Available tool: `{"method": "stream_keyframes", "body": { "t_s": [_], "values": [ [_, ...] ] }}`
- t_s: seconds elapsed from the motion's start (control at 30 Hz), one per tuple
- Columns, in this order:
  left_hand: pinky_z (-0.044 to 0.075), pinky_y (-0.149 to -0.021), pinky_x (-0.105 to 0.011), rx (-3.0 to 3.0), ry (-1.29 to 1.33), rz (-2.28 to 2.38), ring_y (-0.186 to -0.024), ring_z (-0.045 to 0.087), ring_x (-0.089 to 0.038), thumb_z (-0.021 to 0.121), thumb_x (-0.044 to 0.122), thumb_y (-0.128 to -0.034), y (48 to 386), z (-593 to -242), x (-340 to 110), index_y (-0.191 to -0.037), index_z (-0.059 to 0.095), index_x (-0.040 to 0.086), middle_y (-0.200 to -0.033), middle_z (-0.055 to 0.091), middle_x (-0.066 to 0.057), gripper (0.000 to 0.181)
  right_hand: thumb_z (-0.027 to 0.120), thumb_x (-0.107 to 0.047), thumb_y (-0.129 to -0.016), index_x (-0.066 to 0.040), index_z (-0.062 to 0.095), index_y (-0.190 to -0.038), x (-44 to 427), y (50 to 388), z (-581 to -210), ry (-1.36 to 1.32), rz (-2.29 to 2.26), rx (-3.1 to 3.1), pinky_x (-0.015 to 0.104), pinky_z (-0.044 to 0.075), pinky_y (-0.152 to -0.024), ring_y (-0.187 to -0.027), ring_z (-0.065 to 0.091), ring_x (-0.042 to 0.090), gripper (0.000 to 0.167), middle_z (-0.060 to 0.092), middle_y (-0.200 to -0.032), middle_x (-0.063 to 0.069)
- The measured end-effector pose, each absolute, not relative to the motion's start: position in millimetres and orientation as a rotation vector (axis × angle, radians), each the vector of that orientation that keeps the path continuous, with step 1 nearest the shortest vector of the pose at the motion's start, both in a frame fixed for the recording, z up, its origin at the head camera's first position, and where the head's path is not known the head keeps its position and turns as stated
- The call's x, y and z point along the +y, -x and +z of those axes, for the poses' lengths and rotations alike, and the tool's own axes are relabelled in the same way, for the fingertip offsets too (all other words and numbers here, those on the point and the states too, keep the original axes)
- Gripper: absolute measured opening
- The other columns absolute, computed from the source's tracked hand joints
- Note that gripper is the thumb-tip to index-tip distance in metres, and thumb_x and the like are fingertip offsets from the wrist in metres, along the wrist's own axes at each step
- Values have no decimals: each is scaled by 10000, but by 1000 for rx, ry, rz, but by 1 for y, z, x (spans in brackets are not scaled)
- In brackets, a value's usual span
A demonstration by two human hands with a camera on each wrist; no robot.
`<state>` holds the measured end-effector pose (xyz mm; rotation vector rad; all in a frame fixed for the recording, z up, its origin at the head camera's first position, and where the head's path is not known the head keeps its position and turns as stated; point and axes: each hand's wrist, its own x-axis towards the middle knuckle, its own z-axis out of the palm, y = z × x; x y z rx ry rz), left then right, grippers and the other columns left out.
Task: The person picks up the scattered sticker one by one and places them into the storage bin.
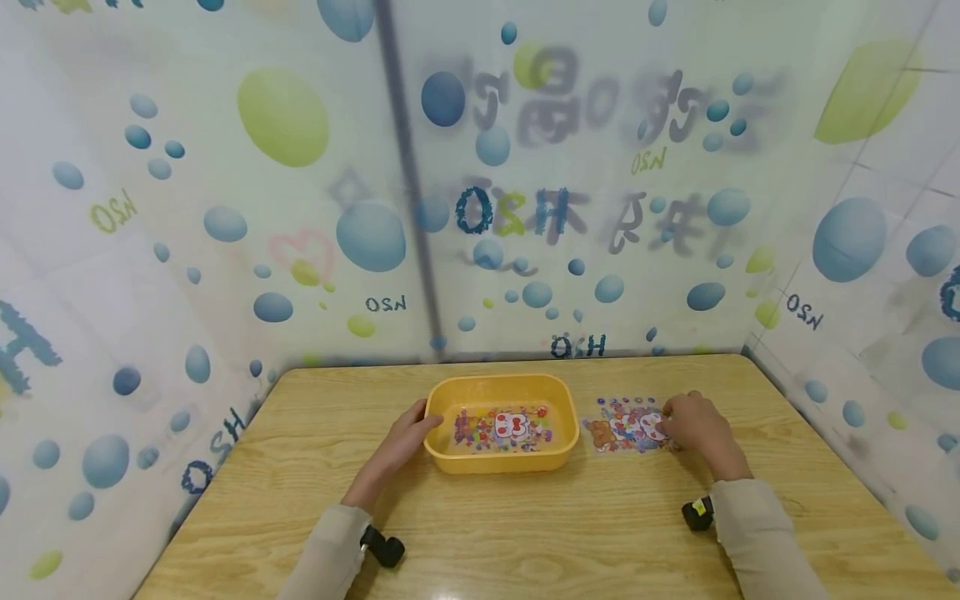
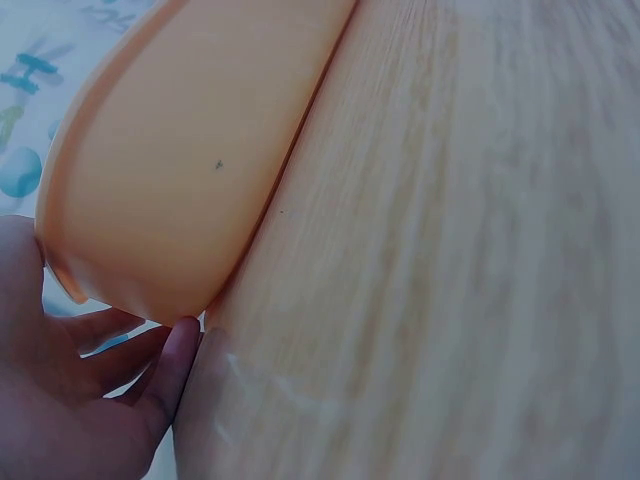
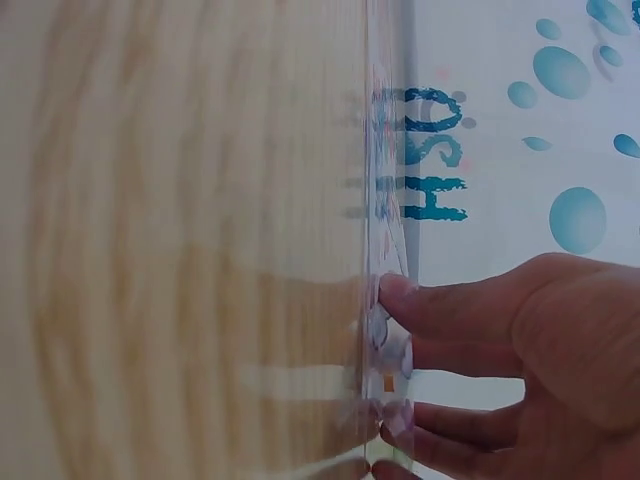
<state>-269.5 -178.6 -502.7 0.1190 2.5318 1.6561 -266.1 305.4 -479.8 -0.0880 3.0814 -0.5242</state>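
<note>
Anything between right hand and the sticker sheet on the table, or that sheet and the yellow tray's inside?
Nothing visible between right hand and sticker sheet; they touch. Into the yellow tray, only its raised side wall facing the sheet stands.

In the head view I lose both sleeves (image 1: 765, 542) at the bottom edge; the right hand (image 1: 699, 425) covers the right end of the printed sheet (image 1: 622, 427), and I can't read the blurred grey writing (image 1: 555, 98) right of top centre. My left-wrist view cuts the yellow tray (image 2: 190, 180) off at the top, its inside hidden, and crops the left hand (image 2: 75, 400) at lower left.
</note>
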Motion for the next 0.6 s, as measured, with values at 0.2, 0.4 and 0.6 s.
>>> {"method": "stream_keyframes", "body": {
  "t_s": [0.2,0.4,0.6],
  "values": [
    [265,-1269,-557,2548,-127,1635,-1557,302,-390,519,330,-1057,270,-503,-179,-1603,326,14,-1654,357,-219,660,716,-153,-922,127,695,-1113,305,265,-480,88,-583,3090,619,511,-897,-970,570,410,340,629,-1079,308],
    [267,-1265,-566,2551,-125,1633,-1553,305,-403,515,326,-1058,270,-502,-180,-1599,326,0,-1651,357,-231,659,720,-135,-920,148,660,-1135,304,266,-480,52,-630,3094,619,517,-907,-1000,606,448,361,651,-1114,342],
    [261,-1268,-560,2556,-126,1620,-1556,296,-404,522,325,-1054,271,-502,-181,-1601,320,0,-1655,347,-233,667,748,-124,-898,114,635,-1056,304,267,-480,-13,-704,3075,474,536,-735,-841,598,334,308,679,-999,278]
  ]
}}
